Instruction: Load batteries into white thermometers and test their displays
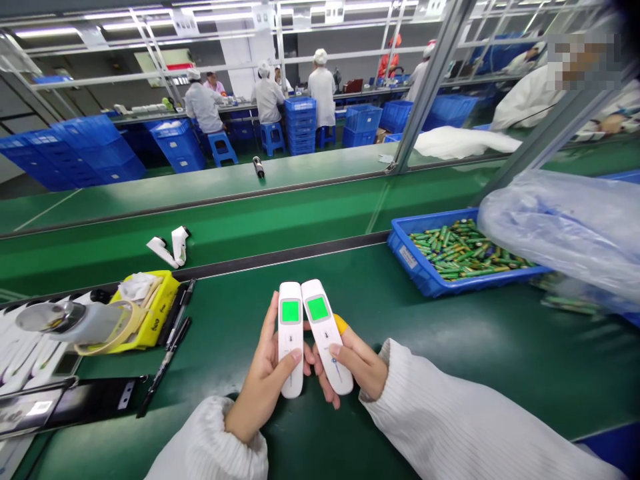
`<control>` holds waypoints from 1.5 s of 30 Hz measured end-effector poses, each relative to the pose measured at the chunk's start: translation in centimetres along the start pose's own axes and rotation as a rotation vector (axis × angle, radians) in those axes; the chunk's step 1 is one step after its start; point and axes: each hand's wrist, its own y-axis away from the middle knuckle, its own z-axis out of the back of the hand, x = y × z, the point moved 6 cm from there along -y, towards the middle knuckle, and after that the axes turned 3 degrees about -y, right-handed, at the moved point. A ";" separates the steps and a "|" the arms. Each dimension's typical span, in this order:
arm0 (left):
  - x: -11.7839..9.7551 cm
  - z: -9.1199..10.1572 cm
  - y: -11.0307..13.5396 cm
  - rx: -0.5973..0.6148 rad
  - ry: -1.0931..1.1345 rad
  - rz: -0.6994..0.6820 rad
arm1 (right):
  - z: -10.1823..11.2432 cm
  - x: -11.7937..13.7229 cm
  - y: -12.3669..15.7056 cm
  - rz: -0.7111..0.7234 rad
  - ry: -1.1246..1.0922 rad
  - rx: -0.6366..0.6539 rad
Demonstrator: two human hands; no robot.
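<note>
Two white infrared thermometers are held side by side over the green table, their screens lit bright green. My left hand is closed around the left thermometer, thumb on its lower front. Around the right thermometer, which leans to the left, my right hand is closed, its thumb near the button. The tops of both devices touch or nearly touch. A yellow cover sits on one finger of my right hand. Fingers behind the devices are partly hidden.
A blue tray of green batteries stands at right beside a clear plastic bag. At left are a yellow bin, a pump bottle, pens and more white thermometers. Two white devices lie on the green conveyor belt.
</note>
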 end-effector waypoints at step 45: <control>-0.4 -0.6 0.3 0.101 0.025 0.038 | 0.4 -0.1 -0.4 -0.057 -0.030 -0.085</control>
